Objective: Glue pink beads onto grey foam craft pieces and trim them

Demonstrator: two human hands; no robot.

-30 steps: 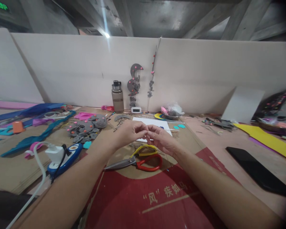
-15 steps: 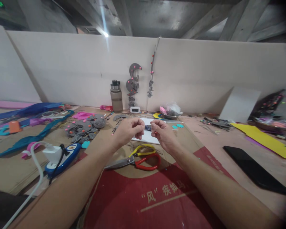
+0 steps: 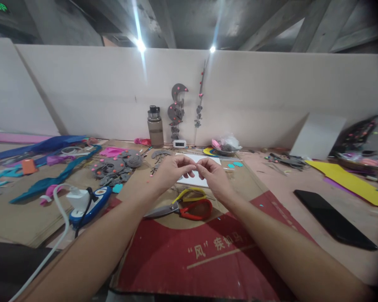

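Note:
My left hand (image 3: 177, 171) and my right hand (image 3: 211, 174) meet fingertip to fingertip above a white sheet (image 3: 192, 180). Both are closed in a pinch; whatever lies between the fingers is too small or hidden to make out. Just below them, scissors (image 3: 179, 205) with one yellow and one red handle rest on a red and brown cardboard sheet (image 3: 176, 260), blades pointing left. Small turquoise cut pieces (image 3: 235, 164) lie to the right of my right hand.
Grey felt pieces with pink dots (image 3: 116, 165), a blue power strip (image 3: 91, 205) and its white cable are on the left. A bottle (image 3: 156, 128) and small clock (image 3: 179, 144) stand by the wall. Right are a black phone (image 3: 334, 218) and yellow sheet (image 3: 349, 180).
My hands have come together; half a second ago a gap separated them, with a small dark bit visible between. That dark bit no longer shows. The view has shifted slightly.

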